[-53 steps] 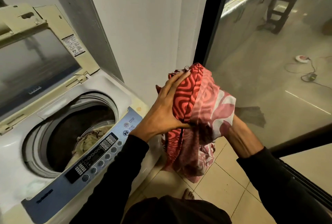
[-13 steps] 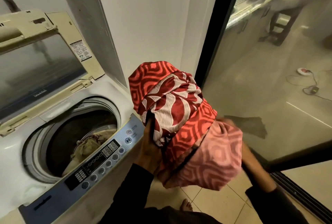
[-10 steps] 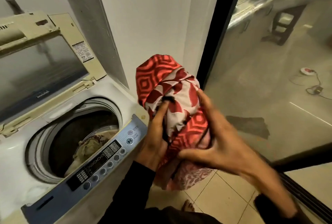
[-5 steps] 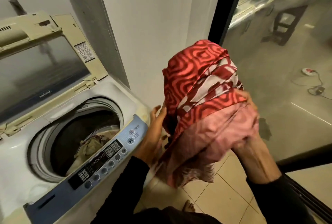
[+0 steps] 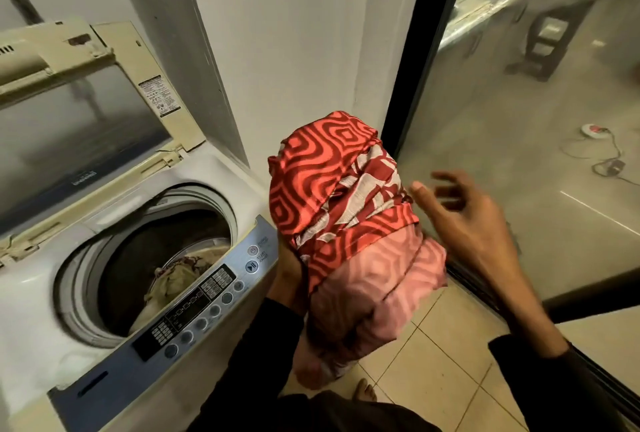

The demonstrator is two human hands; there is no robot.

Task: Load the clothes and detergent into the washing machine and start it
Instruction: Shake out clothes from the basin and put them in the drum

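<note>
Garments: one red patterned cloth bundle [image 5: 343, 223] held aloft; one pale garment [image 5: 173, 279] seen in drum.
Left hand [image 5: 289, 279]: fingers hidden beneath bundle, grip undetermined.
Right hand [image 5: 464, 220]: fingers spread, nothing held.

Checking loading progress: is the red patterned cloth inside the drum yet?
No, the red patterned cloth is bunched over the left hand, beside the washing machine.

A plain white wall [image 5: 304, 50] was seen at the back, with a grey slanted panel [image 5: 180, 43] set against it. To the right, a black door frame [image 5: 426, 60] held a large glass pane [image 5: 519, 161], through which a dim room with a dark stool [image 5: 547, 40] and a floor cable [image 5: 609, 161] was visible. The floor [image 5: 446, 362] was laid with beige tiles.
</note>
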